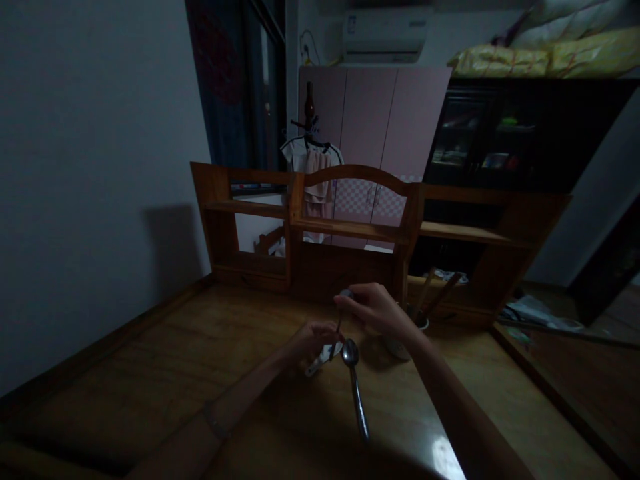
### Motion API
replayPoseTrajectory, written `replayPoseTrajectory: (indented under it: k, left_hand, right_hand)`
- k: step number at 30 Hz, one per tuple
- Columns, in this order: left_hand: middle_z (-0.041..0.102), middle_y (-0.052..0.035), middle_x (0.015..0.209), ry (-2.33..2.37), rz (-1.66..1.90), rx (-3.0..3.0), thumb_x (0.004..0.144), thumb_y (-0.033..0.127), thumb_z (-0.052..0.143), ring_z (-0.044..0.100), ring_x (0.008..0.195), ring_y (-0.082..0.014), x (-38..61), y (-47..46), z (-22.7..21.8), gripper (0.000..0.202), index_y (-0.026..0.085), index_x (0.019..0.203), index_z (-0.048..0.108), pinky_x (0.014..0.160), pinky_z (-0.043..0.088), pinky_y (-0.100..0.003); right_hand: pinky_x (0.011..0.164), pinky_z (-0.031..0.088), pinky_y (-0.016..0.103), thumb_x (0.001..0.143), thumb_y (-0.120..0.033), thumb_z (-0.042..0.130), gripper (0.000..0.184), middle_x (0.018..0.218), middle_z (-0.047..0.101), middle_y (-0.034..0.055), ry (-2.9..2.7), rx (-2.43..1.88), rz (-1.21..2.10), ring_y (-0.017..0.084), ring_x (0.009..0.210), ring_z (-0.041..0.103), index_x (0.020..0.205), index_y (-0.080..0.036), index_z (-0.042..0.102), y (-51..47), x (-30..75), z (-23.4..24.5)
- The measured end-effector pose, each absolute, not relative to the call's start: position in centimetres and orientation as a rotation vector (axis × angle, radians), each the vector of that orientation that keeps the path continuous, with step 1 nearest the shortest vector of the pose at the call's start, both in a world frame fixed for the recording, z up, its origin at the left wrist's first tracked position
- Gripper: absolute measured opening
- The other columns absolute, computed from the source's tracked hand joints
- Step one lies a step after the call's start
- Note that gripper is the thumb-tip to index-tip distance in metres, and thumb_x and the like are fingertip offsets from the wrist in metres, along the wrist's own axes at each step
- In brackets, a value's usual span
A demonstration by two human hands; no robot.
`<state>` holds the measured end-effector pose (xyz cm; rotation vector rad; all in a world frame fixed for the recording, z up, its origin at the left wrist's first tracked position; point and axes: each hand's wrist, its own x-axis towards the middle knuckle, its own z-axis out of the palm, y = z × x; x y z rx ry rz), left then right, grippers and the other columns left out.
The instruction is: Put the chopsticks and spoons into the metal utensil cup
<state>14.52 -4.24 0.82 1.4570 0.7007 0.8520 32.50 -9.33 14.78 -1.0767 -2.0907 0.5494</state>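
My right hand is closed in a pinch on the top of a thin metal utensil that hangs down over the wooden table. My left hand is curled shut just below it, holding a small white object that I cannot make out in the dim light. A metal spoon lies on the table just in front of both hands, bowl toward them, handle pointing at me. Behind my right wrist stands a cup with several wooden sticks in it.
A wooden shelf unit runs along the table's far edge. The room is dark. A grey wall closes the left side. Behind the shelf are a coat stand with clothes, pink cupboards and a dark cabinet.
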Motion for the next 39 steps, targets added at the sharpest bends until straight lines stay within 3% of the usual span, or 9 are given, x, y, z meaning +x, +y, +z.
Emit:
replayPoseTrajectory:
  k: [3, 6, 14, 19, 29, 39]
  left_hand:
    - [0.070, -0.0111, 0.096, 0.693, 0.899, 1.466, 0.080, 0.057, 0.055, 0.062, 0.086, -0.0223, 14.4, -3.5, 0.6, 0.047, 0.015, 0.093, 0.073, 0.075, 0.045, -0.030]
    - [0.070, -0.0119, 0.098, 0.782, 0.991, 1.437, 0.084, 0.062, 0.045, 0.062, 0.092, -0.0229, 14.0, -2.5, 0.3, 0.056, 0.014, 0.089, 0.073, 0.081, 0.044, -0.031]
    - [0.064, -0.0067, 0.068, 0.906, 1.122, 1.269, 0.080, 0.064, 0.046, 0.061, 0.065, -0.0176, 13.2, -0.9, -0.8, 0.055, 0.014, 0.076, 0.069, 0.055, 0.041, -0.024]
    - [0.060, -0.0049, 0.064, 1.011, 1.110, 1.217, 0.079, 0.065, 0.046, 0.057, 0.056, -0.0148, 13.0, -1.0, -1.0, 0.055, 0.014, 0.075, 0.066, 0.043, 0.031, -0.020]
    - [0.059, -0.0040, 0.059, 1.006, 1.123, 1.219, 0.078, 0.064, 0.047, 0.055, 0.050, -0.0135, 12.8, -0.4, -1.7, 0.054, 0.013, 0.072, 0.064, 0.042, 0.034, -0.021]
    - [0.058, -0.0025, 0.059, 1.007, 1.119, 1.217, 0.078, 0.065, 0.047, 0.054, 0.049, -0.0125, 12.8, -0.5, -1.6, 0.054, 0.014, 0.073, 0.064, 0.041, 0.031, -0.020]
  right_hand:
    - [0.042, 0.034, 0.018, 0.088, -0.052, 0.053, 0.042, 0.054, 0.055, -0.0019, -1.945, -1.034, 0.555, 0.008, 0.046, 0.049, 0.067, -0.016, 0.057, -10.3, 33.1, 16.4]
    - [0.039, 0.033, 0.019, 0.086, -0.051, 0.057, 0.038, 0.052, 0.054, -0.0029, -1.724, -1.027, 0.502, 0.008, 0.042, 0.047, 0.071, -0.016, 0.059, -11.9, 34.9, 18.8]
    - [0.044, 0.037, 0.022, 0.085, -0.045, 0.062, 0.033, 0.056, 0.056, -0.0005, -1.364, -1.070, 0.017, 0.010, 0.048, 0.049, 0.066, -0.019, 0.061, -14.8, 41.4, 22.3]
    - [0.043, 0.034, 0.023, 0.085, -0.049, 0.060, 0.038, 0.054, 0.056, 0.0002, -1.506, -1.242, 0.007, 0.011, 0.048, 0.050, 0.062, -0.018, 0.059, -14.2, 43.4, 21.9]
    - [0.045, 0.033, 0.021, 0.086, -0.057, 0.050, 0.048, 0.054, 0.054, 0.0022, -1.734, -1.343, 0.014, 0.012, 0.050, 0.048, 0.062, -0.016, 0.055, -9.9, 45.7, 19.0]
    - [0.044, 0.029, 0.022, 0.086, -0.054, 0.049, 0.046, 0.051, 0.055, 0.0011, -1.959, -1.441, 0.082, 0.012, 0.048, 0.049, 0.060, -0.016, 0.055, -7.8, 44.3, 17.2]
